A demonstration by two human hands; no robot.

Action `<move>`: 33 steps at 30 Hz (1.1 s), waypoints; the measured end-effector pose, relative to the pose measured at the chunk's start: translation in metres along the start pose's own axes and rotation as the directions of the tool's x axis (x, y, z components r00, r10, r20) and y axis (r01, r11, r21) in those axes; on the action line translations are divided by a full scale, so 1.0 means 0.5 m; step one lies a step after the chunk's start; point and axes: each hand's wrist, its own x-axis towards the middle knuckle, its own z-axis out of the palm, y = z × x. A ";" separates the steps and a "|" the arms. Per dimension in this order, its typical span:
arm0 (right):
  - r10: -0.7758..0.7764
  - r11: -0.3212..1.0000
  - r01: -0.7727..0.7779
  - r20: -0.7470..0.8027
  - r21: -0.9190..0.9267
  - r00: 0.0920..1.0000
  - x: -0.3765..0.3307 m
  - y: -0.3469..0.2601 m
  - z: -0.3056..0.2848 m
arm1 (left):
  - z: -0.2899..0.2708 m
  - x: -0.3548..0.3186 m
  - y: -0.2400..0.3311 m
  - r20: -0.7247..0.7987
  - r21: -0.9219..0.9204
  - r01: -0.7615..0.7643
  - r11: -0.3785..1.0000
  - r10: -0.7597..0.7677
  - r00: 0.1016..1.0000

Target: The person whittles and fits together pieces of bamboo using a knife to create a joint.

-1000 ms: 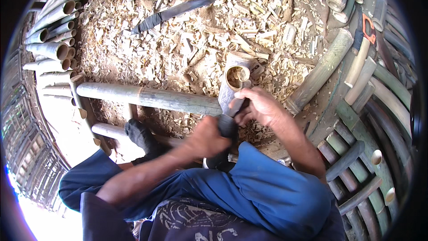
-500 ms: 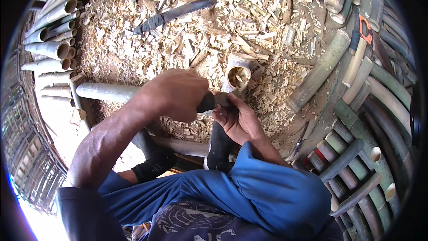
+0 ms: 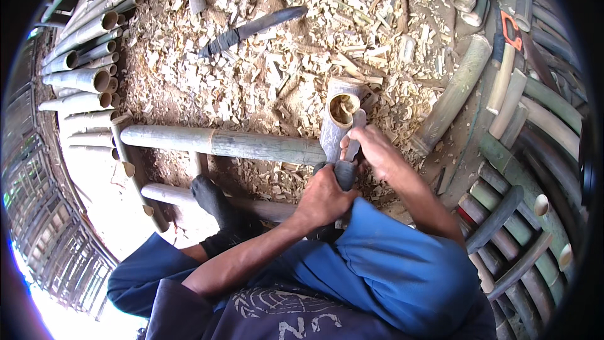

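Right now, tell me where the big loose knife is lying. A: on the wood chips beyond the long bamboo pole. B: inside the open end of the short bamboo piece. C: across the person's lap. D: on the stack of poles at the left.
A: the knife lies flat on the wood chips, on the far side of the long bamboo pole, away from both hands.

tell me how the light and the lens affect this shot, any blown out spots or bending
Head view: even daylight falls on the wood shavings, sharp enough to show single chips; the lower left corner is blown out white; fisheye bends the bamboo poles on the right along the black rim; the left hand and right hand on the short bamboo piece show no motion blur.
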 end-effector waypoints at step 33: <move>-0.164 0.622 -0.031 0.169 0.782 0.972 0.019 -0.078 0.124 | -0.276 0.017 0.050 -0.223 0.320 0.109 0.941 -0.037 0.974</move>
